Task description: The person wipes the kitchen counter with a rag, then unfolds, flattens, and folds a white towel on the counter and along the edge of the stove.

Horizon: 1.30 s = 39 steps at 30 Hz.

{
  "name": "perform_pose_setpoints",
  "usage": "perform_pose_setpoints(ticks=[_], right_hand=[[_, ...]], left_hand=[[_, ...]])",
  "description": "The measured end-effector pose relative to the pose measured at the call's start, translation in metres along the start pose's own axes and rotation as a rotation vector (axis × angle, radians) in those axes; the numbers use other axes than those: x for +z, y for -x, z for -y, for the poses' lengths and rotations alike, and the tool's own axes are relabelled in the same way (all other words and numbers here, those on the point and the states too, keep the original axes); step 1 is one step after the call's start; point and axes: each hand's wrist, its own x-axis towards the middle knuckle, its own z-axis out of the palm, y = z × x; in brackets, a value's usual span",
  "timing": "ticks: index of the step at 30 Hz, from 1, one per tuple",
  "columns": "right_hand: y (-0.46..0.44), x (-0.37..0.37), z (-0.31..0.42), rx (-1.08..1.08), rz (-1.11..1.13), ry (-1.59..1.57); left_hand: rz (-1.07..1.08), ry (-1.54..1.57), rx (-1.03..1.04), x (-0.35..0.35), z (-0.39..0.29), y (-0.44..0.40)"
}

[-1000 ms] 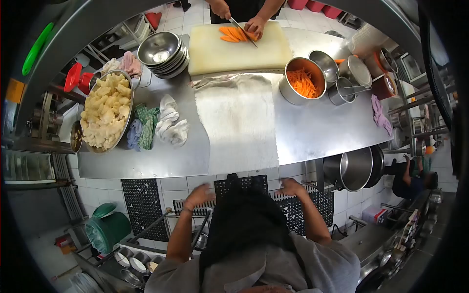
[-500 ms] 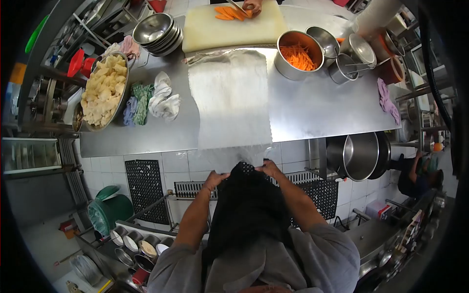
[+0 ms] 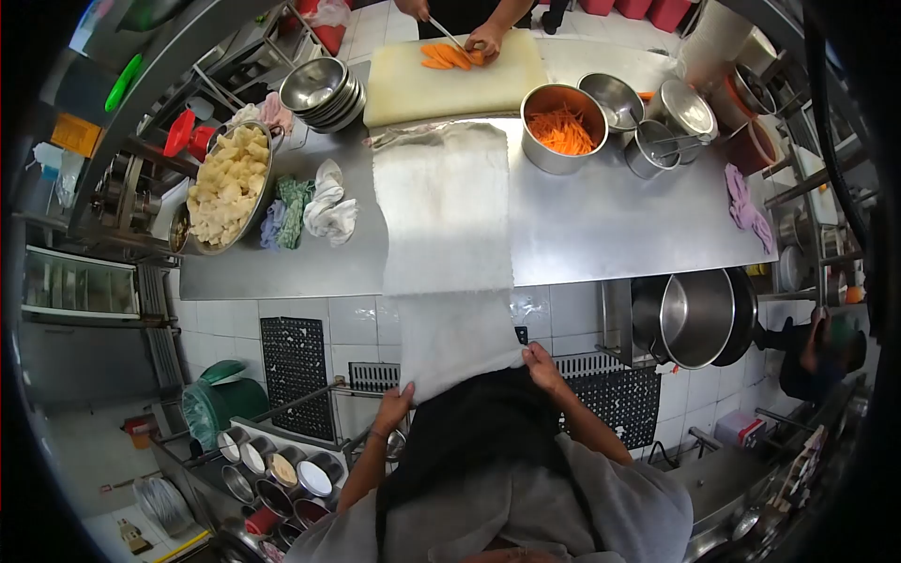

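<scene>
A long white cloth [image 3: 446, 216] with slightly ragged side edges lies flat on the steel table. Its near part hangs over the table's front edge and stretches to my body. My left hand [image 3: 395, 407] is closed on its near left corner. At the near right corner, my right hand [image 3: 542, 367] pinches the same cloth, a little farther forward than the left. Between my hands the near edge sags slightly in front of my black apron [image 3: 488, 422]. The cloth's far end is bunched against the cutting board [image 3: 450, 89].
Across the steel table [image 3: 619, 239], a co-worker's hands [image 3: 483, 39] cut carrot with a knife. A pot of shredded carrot [image 3: 563, 131] stands at right. Stacked bowls [image 3: 319, 89], rags [image 3: 328, 206] and a basin of pale chunks [image 3: 228, 188] are at left. Large pots [image 3: 696, 319] sit below right.
Both hands have moved apart and back toward my body, the left one lower. The cloth's near end, blurred before near the table edge, is now drawn out taut-looking to my apron.
</scene>
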Motion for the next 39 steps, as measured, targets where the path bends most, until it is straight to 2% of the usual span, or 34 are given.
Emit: perform_pose_setpoints(ticks=[1,2,3,4,5,7,8,11,12,15,16,19,24,27,30,33,36,38,39], right_hand=[[0.008,0.000,0.038,-0.043,-0.055,0.051],[0.021,0.000,0.100,-0.087,-0.111,0.105],[0.030,0.002,0.150,-0.134,-0.169,0.161],[0.031,0.004,0.176,-0.117,-0.208,0.149],[0.024,0.004,0.186,-0.194,-0.266,0.218],[0.009,0.007,0.204,-0.343,-0.380,0.353],[0.002,0.012,0.229,-0.290,-0.445,0.210],[-0.022,0.023,0.290,-0.153,-0.390,-0.497],[-0.023,0.017,0.312,-0.048,-0.283,-0.560],[-0.049,0.019,0.361,-0.021,-0.103,-0.795],[-0.065,0.017,0.361,-0.099,-0.031,-0.878],[-0.116,0.022,0.378,-0.204,-0.046,-0.953],[-0.205,0.030,0.394,-0.214,-0.159,-1.050],[-0.252,0.034,0.400,-0.257,-0.195,-1.060],[-0.287,0.036,0.410,-0.277,-0.282,-1.061],[-0.340,0.027,0.398,-0.348,-0.317,-1.067],[-0.367,0.023,0.406,-0.406,-0.309,-1.070],[-0.344,0.039,0.424,-0.367,-0.283,-1.082],[-0.323,0.052,0.433,-0.360,-0.294,-0.847]], left_hand=[[-0.014,-0.048,0.016,-0.010,-0.013,0.007],[-0.074,-0.119,0.030,-0.022,0.003,-0.002],[-0.106,-0.021,0.083,-0.022,-0.014,0.002],[-0.136,0.079,0.137,-0.021,-0.057,0.020],[-0.166,0.181,0.191,-0.023,-0.099,0.036],[-0.149,0.314,0.139,-0.033,-0.148,0.040],[-0.137,0.423,0.145,-0.038,-0.162,0.033],[-0.015,0.676,0.108,-0.053,-0.239,0.034],[0.035,0.772,0.131,-0.057,-0.251,0.024],[0.222,1.051,0.171,-0.073,-0.277,-0.023],[0.259,1.120,0.160,-0.078,-0.282,-0.045],[0.332,1.273,0.127,-0.088,-0.321,-0.101],[0.454,1.436,0.079,-0.094,-0.359,-0.208],[0.418,1.461,0.078,-0.089,-0.386,-0.251],[0.472,1.465,0.096,-0.084,-0.412,-0.298],[0.497,1.591,-0.079,-0.072,-0.423,-0.366],[0.285,1.575,-0.057,-0.058,-0.450,-0.379],[0.618,1.433,-0.008,-0.074,-0.454,-0.385],[0.683,1.377,0.031,-0.083,-0.446,-0.374]])
